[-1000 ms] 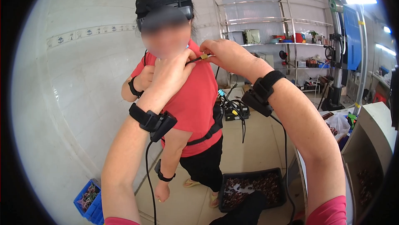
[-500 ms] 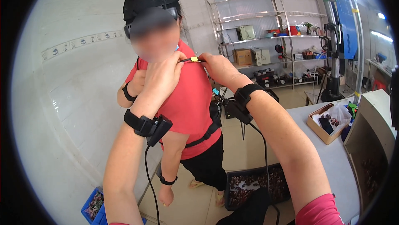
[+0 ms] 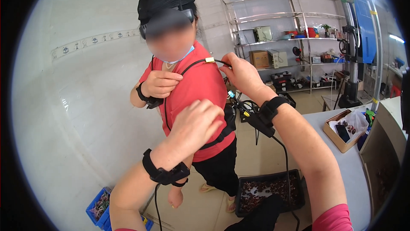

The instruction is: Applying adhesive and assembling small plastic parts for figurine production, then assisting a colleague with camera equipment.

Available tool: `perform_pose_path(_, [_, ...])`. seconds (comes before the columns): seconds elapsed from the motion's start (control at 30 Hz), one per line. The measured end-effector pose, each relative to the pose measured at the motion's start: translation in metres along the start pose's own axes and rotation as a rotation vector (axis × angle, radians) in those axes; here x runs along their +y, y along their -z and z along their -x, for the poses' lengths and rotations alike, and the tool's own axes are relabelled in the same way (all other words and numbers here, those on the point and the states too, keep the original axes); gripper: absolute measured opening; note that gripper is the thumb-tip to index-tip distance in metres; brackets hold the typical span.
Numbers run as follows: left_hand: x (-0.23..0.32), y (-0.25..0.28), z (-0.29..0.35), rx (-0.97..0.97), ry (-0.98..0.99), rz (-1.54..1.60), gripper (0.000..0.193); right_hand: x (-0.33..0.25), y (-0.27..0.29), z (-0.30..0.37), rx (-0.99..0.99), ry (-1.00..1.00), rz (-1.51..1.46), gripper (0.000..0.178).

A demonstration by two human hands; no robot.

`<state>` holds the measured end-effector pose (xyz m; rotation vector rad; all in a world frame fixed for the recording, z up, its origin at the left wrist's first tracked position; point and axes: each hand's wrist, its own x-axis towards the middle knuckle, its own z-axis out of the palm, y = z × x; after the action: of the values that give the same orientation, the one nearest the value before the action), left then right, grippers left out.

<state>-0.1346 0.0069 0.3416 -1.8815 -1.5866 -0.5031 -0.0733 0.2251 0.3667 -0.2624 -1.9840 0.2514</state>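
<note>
My right hand (image 3: 242,72) pinches a black cable (image 3: 194,65) at the shoulder of a person in a red shirt (image 3: 200,86). A small yellow clip-like piece (image 3: 209,60) sits on the cable, left of my fingertips. Lower down, in front of the person's chest, my left hand (image 3: 192,122) is off the cable, its fingers bent and somewhat apart, with nothing visible in them. The other person's hand (image 3: 162,84) grips the cable near the collar, and the cable runs down the shirt front. Black strapped devices (image 3: 171,174) with cables are on both my wrists.
A black tray of small brown pieces (image 3: 269,190) rests on the floor. To the right, a grey table (image 3: 316,124) bears a box (image 3: 341,143) with a plastic bag and a phone. Metal shelves (image 3: 273,17) stand behind; a blue crate (image 3: 96,203) is lower left.
My left hand has let go of the cable and moved down. My right hand keeps its pinch. The other person's hand now holds the cable near the collar.
</note>
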Motion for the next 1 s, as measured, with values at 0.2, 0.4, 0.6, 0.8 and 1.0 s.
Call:
perform_pose_path(0.2, [-0.001,0.007,0.004,-0.035,0.02,-0.014,0.016,-0.01,0.005,-0.005,0.034,0.21,-0.055,0.042])
perform_pose_path(0.4, [-0.011,0.004,0.004,-0.04,0.015,0.009,0.017,-0.016,0.006,-0.022,-0.001,0.303,-0.096,0.039])
perform_pose_path(0.6, [-0.014,0.009,0.001,-0.014,0.052,0.018,0.013,-0.023,0.015,-0.019,-0.075,0.226,-0.032,0.032])
perform_pose_path(0.8, [-0.035,0.028,-0.016,0.282,-0.007,-0.208,0.014,-0.019,0.02,-0.02,-0.106,0.251,0.061,0.032])
perform_pose_path(1.0, [-0.057,0.039,-0.042,0.45,0.056,-0.429,0.019,-0.021,0.019,-0.023,-0.07,0.287,0.132,0.032])
